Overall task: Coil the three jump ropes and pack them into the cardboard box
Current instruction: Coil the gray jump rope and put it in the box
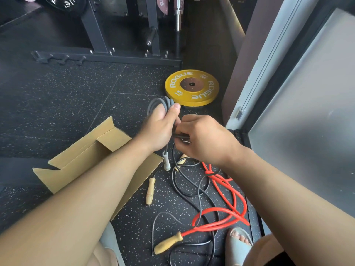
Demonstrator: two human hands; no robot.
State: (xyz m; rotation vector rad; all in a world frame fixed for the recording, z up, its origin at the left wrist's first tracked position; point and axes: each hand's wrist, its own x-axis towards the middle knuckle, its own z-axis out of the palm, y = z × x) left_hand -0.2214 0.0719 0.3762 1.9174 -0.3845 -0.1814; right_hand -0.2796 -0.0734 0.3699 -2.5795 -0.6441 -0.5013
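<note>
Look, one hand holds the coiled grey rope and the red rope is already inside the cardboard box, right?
Not quite. In the head view the left hand holds the coiled grey rope, but the red rope lies loose on the floor, outside the cardboard box.

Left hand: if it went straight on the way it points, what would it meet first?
Probably the yellow weight plate lying on the floor just beyond the left hand and its grey rope; depth is unclear, so it might pass above.

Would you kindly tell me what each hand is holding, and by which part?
Left hand grips the grey jump rope around its gathered coils; right hand pinches a dark piece beside them, unclear which part.
</note>
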